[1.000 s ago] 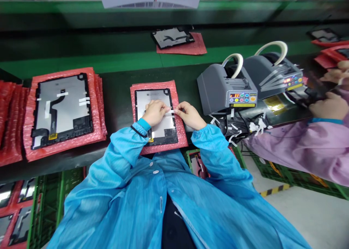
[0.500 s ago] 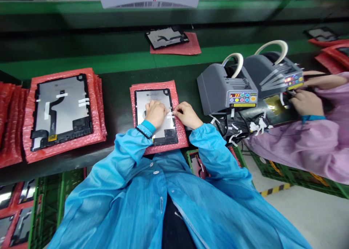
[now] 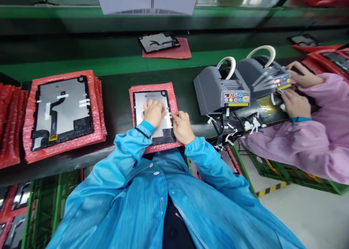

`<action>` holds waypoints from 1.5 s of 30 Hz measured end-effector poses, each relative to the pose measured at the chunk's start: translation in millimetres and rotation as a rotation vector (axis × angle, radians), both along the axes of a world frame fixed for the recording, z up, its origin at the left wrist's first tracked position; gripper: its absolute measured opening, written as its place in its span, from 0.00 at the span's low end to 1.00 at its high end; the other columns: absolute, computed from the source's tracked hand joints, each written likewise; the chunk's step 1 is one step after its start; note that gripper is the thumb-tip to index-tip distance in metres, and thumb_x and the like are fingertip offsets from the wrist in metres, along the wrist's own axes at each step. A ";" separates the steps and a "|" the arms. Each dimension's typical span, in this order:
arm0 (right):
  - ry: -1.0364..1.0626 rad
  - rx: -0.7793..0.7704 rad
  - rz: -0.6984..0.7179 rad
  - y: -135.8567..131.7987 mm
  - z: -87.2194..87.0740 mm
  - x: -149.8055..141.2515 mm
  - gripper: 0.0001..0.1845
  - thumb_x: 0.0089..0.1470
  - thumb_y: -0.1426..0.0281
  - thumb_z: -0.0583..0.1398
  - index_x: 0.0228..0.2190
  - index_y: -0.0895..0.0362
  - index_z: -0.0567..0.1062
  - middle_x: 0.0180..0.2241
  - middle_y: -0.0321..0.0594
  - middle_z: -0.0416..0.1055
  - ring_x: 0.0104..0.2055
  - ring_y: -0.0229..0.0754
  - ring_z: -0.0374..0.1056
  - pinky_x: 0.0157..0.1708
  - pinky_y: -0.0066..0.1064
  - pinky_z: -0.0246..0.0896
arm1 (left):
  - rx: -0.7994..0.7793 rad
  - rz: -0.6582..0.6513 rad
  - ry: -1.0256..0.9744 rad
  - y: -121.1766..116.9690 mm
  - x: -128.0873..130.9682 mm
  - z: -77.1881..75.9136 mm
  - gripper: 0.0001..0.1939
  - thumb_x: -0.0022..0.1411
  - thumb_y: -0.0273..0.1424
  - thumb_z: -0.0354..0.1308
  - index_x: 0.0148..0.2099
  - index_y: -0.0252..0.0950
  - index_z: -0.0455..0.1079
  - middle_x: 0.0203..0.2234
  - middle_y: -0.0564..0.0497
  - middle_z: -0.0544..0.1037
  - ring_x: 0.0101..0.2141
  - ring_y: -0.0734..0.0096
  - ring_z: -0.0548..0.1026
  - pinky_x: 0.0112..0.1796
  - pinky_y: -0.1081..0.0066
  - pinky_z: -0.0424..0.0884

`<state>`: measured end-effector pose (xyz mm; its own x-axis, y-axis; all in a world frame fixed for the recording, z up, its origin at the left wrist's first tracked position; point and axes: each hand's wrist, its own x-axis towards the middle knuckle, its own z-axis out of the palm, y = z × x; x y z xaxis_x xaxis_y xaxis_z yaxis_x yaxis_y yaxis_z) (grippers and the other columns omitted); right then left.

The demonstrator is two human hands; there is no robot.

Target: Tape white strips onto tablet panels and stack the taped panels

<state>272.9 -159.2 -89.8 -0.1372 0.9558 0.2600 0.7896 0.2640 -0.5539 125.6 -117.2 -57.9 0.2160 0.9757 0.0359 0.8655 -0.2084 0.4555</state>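
At the left, a pile of red bubble bags [image 3: 27,139] holds a black-edged tablet panel [image 3: 61,112] with white tape on it. In the middle of the dark table [image 3: 117,96], another tablet panel [image 3: 152,112] lies flat on a red bubble bag [image 3: 152,89]. The left hand [image 3: 154,112] sits on this panel, with its fingers [image 3: 160,109] close together. The right hand [image 3: 181,127] is at the panel's right edge, its fingers together by small white tape strips [image 3: 169,114]. I cannot tell if they pinch the tape. To the right stand two gray tape machines [image 3: 221,90]. Past them, a co-worker in a pink coat [image 3: 308,132] has both hands [image 3: 296,103] near the far machine.
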 end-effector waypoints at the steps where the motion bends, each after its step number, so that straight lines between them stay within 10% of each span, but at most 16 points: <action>1: 0.004 -0.010 0.002 -1.1 -1.8 -1.2 0.21 0.54 0.76 0.49 0.42 0.60 0.78 0.38 0.50 0.69 0.42 0.49 0.62 0.47 0.43 0.58 | -0.003 0.005 0.004 -0.7 -1.0 2.3 0.05 0.61 0.30 0.58 0.39 0.36 0.71 0.41 0.44 0.74 0.50 0.52 0.65 0.50 0.56 0.57; 10: 0.149 -0.160 -0.158 23.9 5.7 7.0 0.02 0.48 0.70 0.57 0.26 0.55 0.70 0.27 0.41 0.68 0.33 0.46 0.65 0.42 0.42 0.63 | -0.060 0.427 0.048 -38.2 -87.6 13.4 0.14 0.64 0.39 0.52 0.40 0.34 0.71 0.37 0.39 0.76 0.44 0.53 0.72 0.48 0.59 0.66; 17: 0.469 -0.134 -0.241 18.1 20.4 -12.1 0.06 0.50 0.65 0.56 0.28 0.53 0.65 0.29 0.43 0.70 0.36 0.48 0.68 0.42 0.43 0.65 | -0.179 0.451 -0.110 -49.1 -86.0 -5.7 0.10 0.65 0.33 0.51 0.35 0.35 0.70 0.36 0.41 0.79 0.40 0.58 0.77 0.42 0.65 0.68; 23: 0.897 -0.500 0.136 27.8 52.5 -25.4 0.25 0.38 0.56 0.66 0.37 0.55 0.69 0.36 0.43 0.76 0.40 0.50 0.73 0.43 0.43 0.68 | -0.205 0.489 -0.316 -46.6 -89.5 -2.8 0.12 0.63 0.30 0.54 0.26 0.36 0.66 0.29 0.44 0.78 0.36 0.63 0.76 0.40 0.67 0.68; 27: 0.838 -0.349 0.268 29.1 98.4 -40.1 0.28 0.38 0.61 0.66 0.44 0.52 0.70 0.45 0.44 0.75 0.48 0.51 0.72 0.48 0.46 0.66 | -0.099 0.540 -0.422 -66.2 -106.2 27.5 0.12 0.65 0.31 0.53 0.29 0.35 0.68 0.26 0.50 0.77 0.32 0.70 0.75 0.37 0.71 0.69; 32: 0.749 -0.216 0.420 45.5 145.4 -120.2 0.28 0.50 0.59 0.61 0.52 0.50 0.67 0.48 0.42 0.74 0.50 0.50 0.70 0.48 0.46 0.67 | 0.244 0.606 -0.571 -90.4 -189.1 113.2 0.07 0.60 0.32 0.59 0.33 0.31 0.70 0.25 0.55 0.74 0.28 0.76 0.71 0.34 0.74 0.69; 36: 0.673 -0.185 0.527 77.2 128.8 -214.8 0.26 0.55 0.57 0.57 0.54 0.52 0.65 0.45 0.42 0.75 0.49 0.45 0.70 0.49 0.41 0.66 | 0.294 0.835 -0.376 -87.0 -265.3 143.2 0.11 0.59 0.29 0.61 0.42 0.28 0.71 0.24 0.58 0.71 0.27 0.79 0.69 0.39 0.71 0.69; 40: 0.324 -0.301 0.510 91.0 86.5 -263.7 0.16 0.51 0.57 0.63 0.33 0.57 0.74 0.34 0.48 0.76 0.44 0.50 0.73 0.48 0.41 0.66 | 0.148 0.904 -0.229 -74.2 -300.7 105.6 0.02 0.55 0.24 0.62 0.33 0.32 0.72 0.24 0.55 0.73 0.31 0.72 0.72 0.43 0.68 0.69; 45: 0.170 -0.689 0.592 100.8 57.7 -248.8 0.21 0.52 0.52 0.62 0.22 0.55 0.69 0.19 0.44 0.72 0.25 0.47 0.72 0.33 0.40 0.70 | 0.047 0.839 0.132 -80.3 -297.1 78.1 0.08 0.59 0.28 0.55 0.40 0.34 0.73 0.40 0.44 0.78 0.45 0.57 0.74 0.50 0.61 0.68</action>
<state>24.1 -58.5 -32.2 -0.6648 0.6932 -0.2784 0.5246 0.1679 -0.8346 -171.5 -197.5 20.1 -0.5734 0.8125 0.1055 0.7869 0.5102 0.3472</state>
